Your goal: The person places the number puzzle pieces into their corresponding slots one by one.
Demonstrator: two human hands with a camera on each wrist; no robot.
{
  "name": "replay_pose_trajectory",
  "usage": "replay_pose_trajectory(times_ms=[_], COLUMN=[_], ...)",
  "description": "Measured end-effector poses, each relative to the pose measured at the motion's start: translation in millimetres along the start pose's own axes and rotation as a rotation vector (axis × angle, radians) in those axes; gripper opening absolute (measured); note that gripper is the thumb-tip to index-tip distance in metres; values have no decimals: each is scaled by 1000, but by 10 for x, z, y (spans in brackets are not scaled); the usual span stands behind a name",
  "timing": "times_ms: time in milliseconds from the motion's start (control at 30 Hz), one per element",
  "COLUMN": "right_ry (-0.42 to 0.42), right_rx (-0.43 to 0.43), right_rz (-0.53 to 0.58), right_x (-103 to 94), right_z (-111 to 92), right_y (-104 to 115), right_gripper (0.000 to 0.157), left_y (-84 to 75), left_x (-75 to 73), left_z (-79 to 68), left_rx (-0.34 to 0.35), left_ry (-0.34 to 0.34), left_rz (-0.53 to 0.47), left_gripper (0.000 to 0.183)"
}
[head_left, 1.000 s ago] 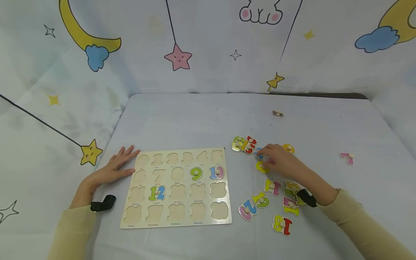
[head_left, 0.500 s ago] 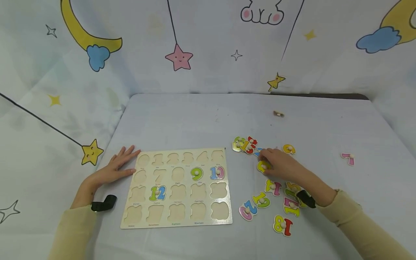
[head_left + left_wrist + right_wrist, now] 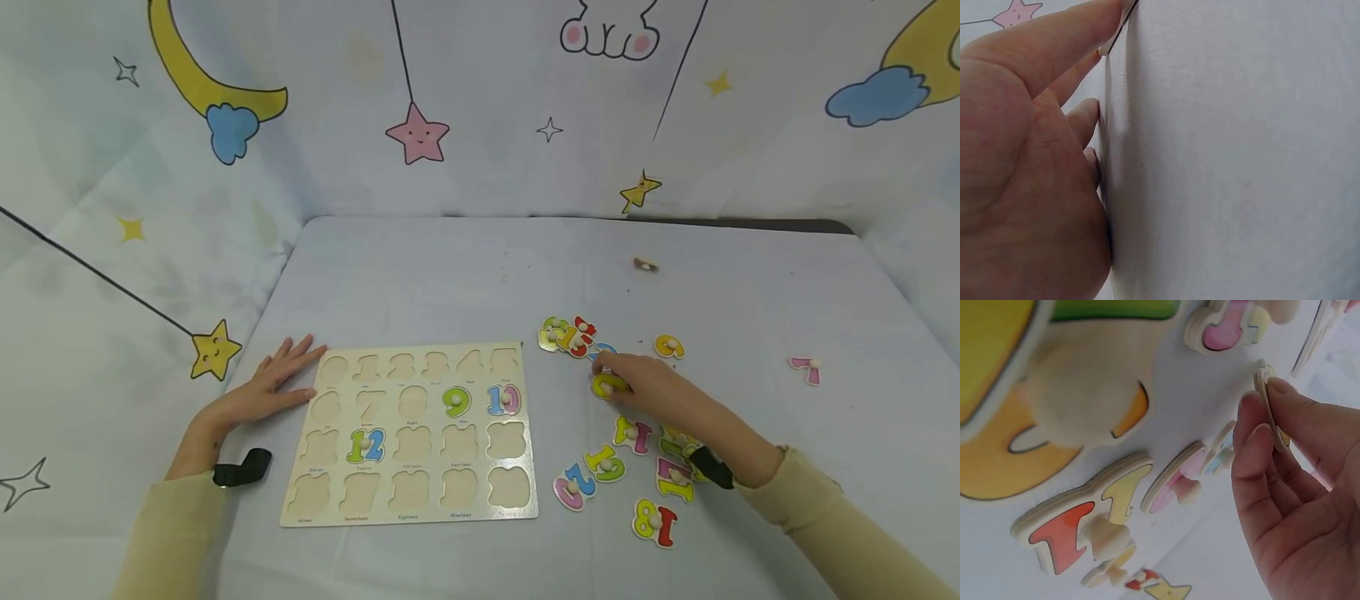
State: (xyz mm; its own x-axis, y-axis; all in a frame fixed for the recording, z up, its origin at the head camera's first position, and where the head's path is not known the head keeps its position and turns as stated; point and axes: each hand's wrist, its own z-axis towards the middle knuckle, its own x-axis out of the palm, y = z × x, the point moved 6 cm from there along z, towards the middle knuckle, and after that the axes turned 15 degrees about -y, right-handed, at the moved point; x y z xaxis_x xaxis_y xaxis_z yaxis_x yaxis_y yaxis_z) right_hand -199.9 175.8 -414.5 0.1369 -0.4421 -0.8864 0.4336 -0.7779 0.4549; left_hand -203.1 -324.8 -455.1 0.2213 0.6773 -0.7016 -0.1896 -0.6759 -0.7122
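My left hand lies with spread fingers at the upper left corner of a wooden number puzzle board. In the left wrist view, its thumb and a fingertip touch the board's edge. The board bears the 9, 10 and 12 pieces; its other recesses are bare. Right of the board, my right hand pinches a yellow number piece, which looks like a 0. From the right wrist, that number piece stands on edge between thumb and fingers. A blue piece is partly hidden beyond the fingertips.
Overlapping number pieces lie beyond the right hand. Nearer are the 20, the 18 and several others. An orange piece, a pink 7 and a small piece on edge lie farther out.
My right hand has drawn its fingers together around the yellow piece, moving off the blue one beside it. The left hand stays at the board's corner.
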Motion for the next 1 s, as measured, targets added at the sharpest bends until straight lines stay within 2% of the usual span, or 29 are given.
replay_pose_trajectory(times_ms=[133,300,433,567,800,1000], right_ry=[-26,-53,-97,-119,-83,11], right_rx=[-69,-104,-109,-113,-134,-209], right_rz=[25,37,69,132,230,280], right_x=[-25,-62,-102,-85,155,484], right_z=[10,104,289,536,967,1215], right_y=[47,118,274,518,966,1371], right_gripper=[32,35,35,26,19,22], left_y=[-7,-11,-33,-47,-23,-11], left_x=[-9,-10,-12,-13,-18,-33], left_z=[-22,-25,-10,1,8,-8], left_rx=[-2,0,-1,-6,-1,10], left_ry=[-4,-7,-8,-9,-5,-9], left_rz=[0,4,7,7,16,1], left_gripper=[70,70,69,70,69,68])
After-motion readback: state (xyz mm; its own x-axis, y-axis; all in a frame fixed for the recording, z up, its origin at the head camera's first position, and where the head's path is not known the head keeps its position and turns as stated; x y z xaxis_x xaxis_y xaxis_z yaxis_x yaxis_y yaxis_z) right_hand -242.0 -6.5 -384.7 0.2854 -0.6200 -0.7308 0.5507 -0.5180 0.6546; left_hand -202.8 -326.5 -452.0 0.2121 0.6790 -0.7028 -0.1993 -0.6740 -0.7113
